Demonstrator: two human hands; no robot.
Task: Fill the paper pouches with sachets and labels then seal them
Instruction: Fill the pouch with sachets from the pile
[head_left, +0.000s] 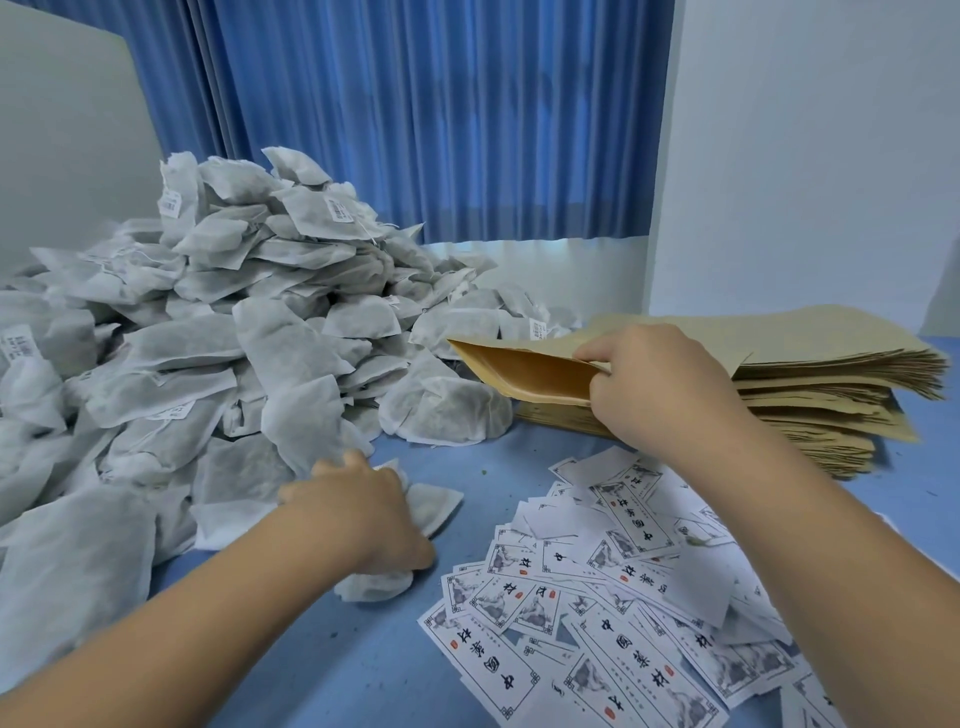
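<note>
A big heap of white sachets (249, 322) covers the left of the blue table (332, 670). My left hand (363, 512) grips several sachets (428, 506) at the heap's near edge. My right hand (654, 384) pinches the top brown paper pouch (524, 371) by its mouth and holds it open toward the heap. Under it lies a thick stack of flat pouches (831, 395). Printed white labels (623, 597) are scattered at the front right, below my right forearm.
A blue curtain (415, 114) hangs behind the table. A white wall (810, 156) stands at the right and a grey panel (62, 145) at the back left. Bare blue tabletop shows between my two forearms.
</note>
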